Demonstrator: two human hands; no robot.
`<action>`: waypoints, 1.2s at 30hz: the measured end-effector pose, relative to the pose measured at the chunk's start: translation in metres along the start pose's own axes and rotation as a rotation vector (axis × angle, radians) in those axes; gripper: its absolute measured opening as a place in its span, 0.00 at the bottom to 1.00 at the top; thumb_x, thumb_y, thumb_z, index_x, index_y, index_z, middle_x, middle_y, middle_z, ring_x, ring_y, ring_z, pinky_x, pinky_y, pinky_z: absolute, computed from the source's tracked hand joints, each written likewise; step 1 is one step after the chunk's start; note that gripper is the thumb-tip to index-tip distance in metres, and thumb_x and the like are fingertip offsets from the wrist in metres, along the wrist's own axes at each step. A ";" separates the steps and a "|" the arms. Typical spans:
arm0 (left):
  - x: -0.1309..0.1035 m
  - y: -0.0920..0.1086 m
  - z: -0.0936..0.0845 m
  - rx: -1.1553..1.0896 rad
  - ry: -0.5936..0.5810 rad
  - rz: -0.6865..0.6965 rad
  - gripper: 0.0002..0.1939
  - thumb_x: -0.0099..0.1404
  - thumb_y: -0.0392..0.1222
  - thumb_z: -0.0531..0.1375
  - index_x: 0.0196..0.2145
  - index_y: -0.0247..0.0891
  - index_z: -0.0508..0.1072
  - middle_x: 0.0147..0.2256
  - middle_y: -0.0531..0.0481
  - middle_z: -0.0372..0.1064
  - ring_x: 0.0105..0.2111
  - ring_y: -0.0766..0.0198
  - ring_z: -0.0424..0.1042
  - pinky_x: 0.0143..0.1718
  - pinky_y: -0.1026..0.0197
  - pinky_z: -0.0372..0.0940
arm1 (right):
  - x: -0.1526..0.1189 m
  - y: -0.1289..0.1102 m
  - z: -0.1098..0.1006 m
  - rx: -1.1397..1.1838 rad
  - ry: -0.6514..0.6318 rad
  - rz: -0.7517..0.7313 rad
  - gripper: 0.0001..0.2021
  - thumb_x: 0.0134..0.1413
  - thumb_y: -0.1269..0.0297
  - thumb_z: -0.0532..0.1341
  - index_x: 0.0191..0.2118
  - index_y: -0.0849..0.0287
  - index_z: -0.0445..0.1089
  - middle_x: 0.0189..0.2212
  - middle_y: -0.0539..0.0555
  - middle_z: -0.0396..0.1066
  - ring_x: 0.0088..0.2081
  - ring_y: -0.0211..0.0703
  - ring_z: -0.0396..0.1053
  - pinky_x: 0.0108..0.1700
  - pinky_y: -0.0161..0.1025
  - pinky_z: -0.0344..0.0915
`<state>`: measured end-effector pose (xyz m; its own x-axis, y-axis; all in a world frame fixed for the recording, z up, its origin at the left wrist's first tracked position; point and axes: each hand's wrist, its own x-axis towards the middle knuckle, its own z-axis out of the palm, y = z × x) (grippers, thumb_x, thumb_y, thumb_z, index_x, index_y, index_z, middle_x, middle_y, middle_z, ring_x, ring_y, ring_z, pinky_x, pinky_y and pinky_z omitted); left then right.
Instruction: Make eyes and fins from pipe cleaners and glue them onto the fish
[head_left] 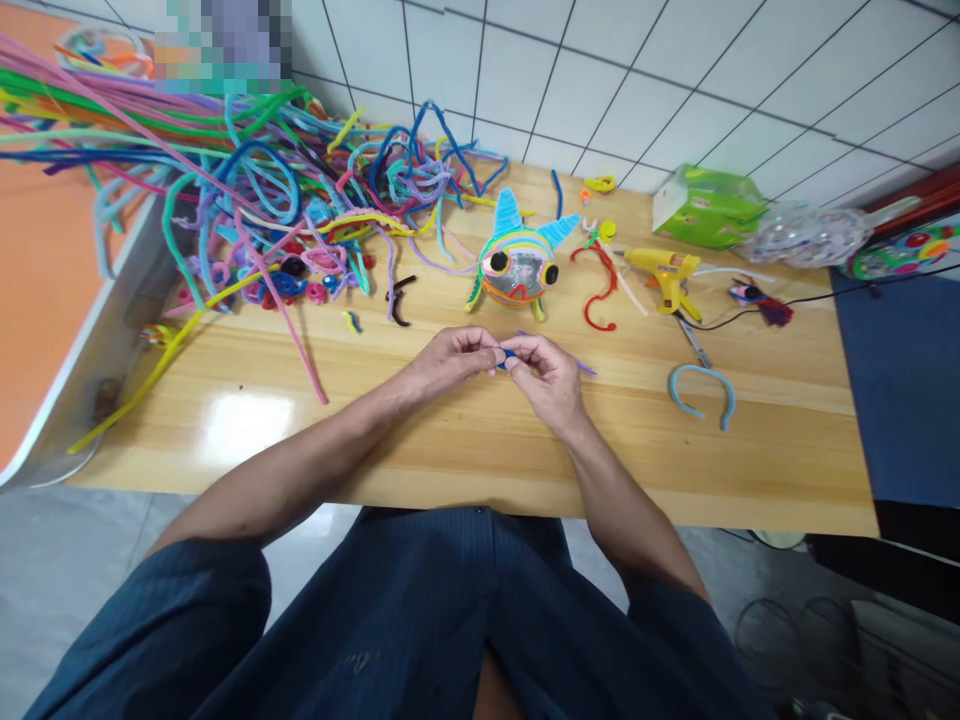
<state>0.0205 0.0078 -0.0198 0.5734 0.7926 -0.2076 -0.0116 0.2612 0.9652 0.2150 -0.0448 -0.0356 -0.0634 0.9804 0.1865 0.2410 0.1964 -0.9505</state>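
My left hand (457,357) and my right hand (550,378) meet over the wooden table, just in front of a fish-like pipe-cleaner figure (516,240). Between their fingertips both pinch a small dark blue piece (508,356), apparently pipe cleaner; the fingers hide most of it. A thin purple strip (586,369) shows beside and behind my right hand, partly covered by it. The figure stands upright, with blue ears or fins, black-and-yellow eyes, a shiny silver front and an orange rim.
Tangled pipe cleaners (262,190) heap up at the left, beside an orange-and-white bin (45,400). Right of the figure lie a red curled pipe cleaner (600,290), a yellow glue gun (666,275) with its cord, and a light blue arc (701,372). A green packet (705,205) stands against the tiled wall.
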 end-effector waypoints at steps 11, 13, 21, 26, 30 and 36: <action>0.000 -0.001 0.002 0.020 0.021 0.002 0.14 0.60 0.50 0.70 0.29 0.37 0.75 0.23 0.57 0.67 0.23 0.71 0.57 0.27 0.64 0.52 | 0.000 0.001 0.001 0.003 -0.002 -0.001 0.08 0.61 0.66 0.65 0.45 0.54 0.80 0.35 0.50 0.81 0.35 0.40 0.77 0.42 0.40 0.75; 0.000 -0.002 0.003 0.033 0.028 0.024 0.14 0.60 0.50 0.70 0.29 0.37 0.75 0.23 0.57 0.68 0.24 0.70 0.58 0.28 0.64 0.53 | 0.000 0.001 0.001 0.000 -0.009 0.009 0.08 0.62 0.65 0.65 0.45 0.54 0.80 0.34 0.51 0.81 0.35 0.40 0.77 0.42 0.40 0.75; 0.001 -0.008 0.002 -0.006 0.033 -0.003 0.15 0.59 0.52 0.71 0.32 0.37 0.77 0.27 0.54 0.73 0.24 0.71 0.58 0.28 0.64 0.54 | 0.000 0.004 0.002 -0.007 0.023 0.021 0.09 0.62 0.65 0.64 0.45 0.54 0.81 0.35 0.51 0.82 0.34 0.40 0.76 0.39 0.39 0.74; 0.002 -0.010 0.002 -0.011 0.042 -0.006 0.15 0.60 0.52 0.71 0.32 0.37 0.76 0.27 0.54 0.73 0.23 0.71 0.58 0.27 0.64 0.54 | 0.001 0.003 0.002 0.006 0.027 0.018 0.08 0.61 0.66 0.64 0.44 0.55 0.80 0.35 0.51 0.82 0.34 0.39 0.77 0.39 0.39 0.73; 0.001 -0.009 0.003 0.006 0.055 0.033 0.13 0.60 0.49 0.70 0.31 0.37 0.77 0.26 0.55 0.72 0.23 0.70 0.58 0.29 0.64 0.55 | 0.000 0.002 0.002 0.005 0.014 0.027 0.08 0.62 0.66 0.64 0.44 0.54 0.79 0.35 0.51 0.82 0.34 0.39 0.77 0.39 0.39 0.74; -0.002 -0.007 0.005 -0.012 0.104 0.065 0.11 0.60 0.48 0.69 0.31 0.37 0.78 0.25 0.56 0.71 0.25 0.69 0.60 0.31 0.63 0.57 | -0.001 0.002 0.003 0.031 0.005 0.033 0.09 0.62 0.65 0.65 0.47 0.53 0.78 0.37 0.51 0.81 0.36 0.40 0.79 0.40 0.40 0.74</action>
<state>0.0241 0.0014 -0.0257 0.4830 0.8607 -0.1607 -0.0559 0.2135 0.9753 0.2125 -0.0453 -0.0381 -0.0514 0.9865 0.1556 0.2126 0.1631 -0.9634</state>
